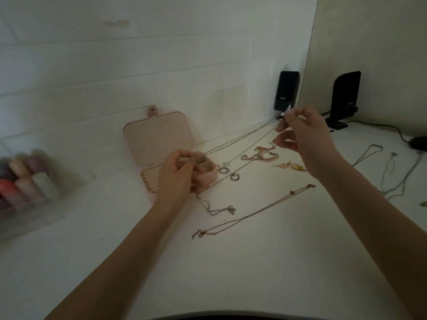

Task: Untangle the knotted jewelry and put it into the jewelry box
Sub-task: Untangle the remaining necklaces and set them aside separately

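- My left hand (176, 173) is low and out in front of me, back of the hand facing up, fingers curled in, thumb and forefinger pinched together on a thin chain (242, 146).
- My left forearm runs up from the lower left, bare, wrist about straight.
- My right hand (302, 137) is raised higher and further out, thumb and forefinger pinching the chain's other end, the other fingers loosely curled below.
- My right forearm comes in from the right edge, bare.
- My hands are well apart.
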### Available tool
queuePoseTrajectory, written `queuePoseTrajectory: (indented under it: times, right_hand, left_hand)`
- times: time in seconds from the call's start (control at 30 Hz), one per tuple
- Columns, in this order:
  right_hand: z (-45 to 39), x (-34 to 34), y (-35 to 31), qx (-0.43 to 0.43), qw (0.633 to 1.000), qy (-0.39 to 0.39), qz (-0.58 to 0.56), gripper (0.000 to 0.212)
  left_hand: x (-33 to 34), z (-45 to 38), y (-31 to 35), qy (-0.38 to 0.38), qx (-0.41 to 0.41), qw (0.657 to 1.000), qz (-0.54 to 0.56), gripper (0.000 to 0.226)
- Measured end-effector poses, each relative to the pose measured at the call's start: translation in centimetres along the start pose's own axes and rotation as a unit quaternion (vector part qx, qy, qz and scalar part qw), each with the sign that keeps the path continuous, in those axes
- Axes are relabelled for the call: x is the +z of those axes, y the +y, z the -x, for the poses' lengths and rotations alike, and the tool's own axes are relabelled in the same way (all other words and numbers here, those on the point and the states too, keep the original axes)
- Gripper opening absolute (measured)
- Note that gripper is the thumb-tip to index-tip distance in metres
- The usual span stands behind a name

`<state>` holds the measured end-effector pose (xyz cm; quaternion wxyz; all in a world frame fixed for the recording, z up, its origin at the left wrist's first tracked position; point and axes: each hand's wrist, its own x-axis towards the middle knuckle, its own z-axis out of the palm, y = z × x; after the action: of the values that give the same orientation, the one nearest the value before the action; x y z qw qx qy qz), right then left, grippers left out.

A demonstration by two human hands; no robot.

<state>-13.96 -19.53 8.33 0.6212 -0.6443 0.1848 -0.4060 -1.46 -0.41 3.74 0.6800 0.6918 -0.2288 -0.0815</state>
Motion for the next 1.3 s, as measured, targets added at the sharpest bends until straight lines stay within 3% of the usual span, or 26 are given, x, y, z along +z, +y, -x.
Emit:
queuePoseTrajectory:
  times: [0.17,0.37,0.6,0.73,0.87,0.97,1.07,1.17,1.3]
  right_hand:
    - [0.2,-0.1,1.1,0.015,0.999,0.011,0.045,0.008]
    - [-0.1,-1.0,2.1,0.054,0.994,0.094,0.017,0.010]
    - [0.9,-0.1,2.1,0.066,0.997,-0.031,0.006,0.007]
    - [1.3,1.5,0.8,0.044,0.991,-0.121,0.039,0.009]
    - [1.6,3.5,-1.5,0.033,0.978,-0.204,0.036,0.011]
    - [1.6,4.9,-3.4,0.032,0.970,-0.240,0.009,0.012]
    - [1.4,5.6,-5.2,0.029,0.971,-0.237,-0.012,0.012]
    - [0.9,4.9,-6.4,0.017,0.981,-0.192,-0.011,0.012]
    - [0.2,2.9,-6.8,0.026,0.990,-0.137,-0.031,0.012]
  left_hand:
    - [-0.3,-0.5,0.1,0.027,-0.059,0.997,0.050,0.026]
    - [-1.2,-1.4,0.8,0.051,-0.150,0.965,0.210,0.043]
    - [-0.7,-0.8,0.6,0.015,-0.052,0.997,0.054,0.032]
    - [0.1,0.0,0.0,-0.072,0.031,0.997,0.005,0.004]
    - [1.1,0.3,-1.0,-0.207,0.078,0.975,-0.027,0.035]
    - [2.4,0.7,-0.7,-0.287,0.059,0.956,-0.031,0.036]
    - [3.3,1.0,0.0,-0.293,0.061,0.951,-0.079,0.018]
    - [3.1,1.0,0.6,-0.256,-0.020,0.966,0.012,0.029]
    - [1.5,1.3,0.2,-0.206,-0.050,0.977,-0.002,0.029]
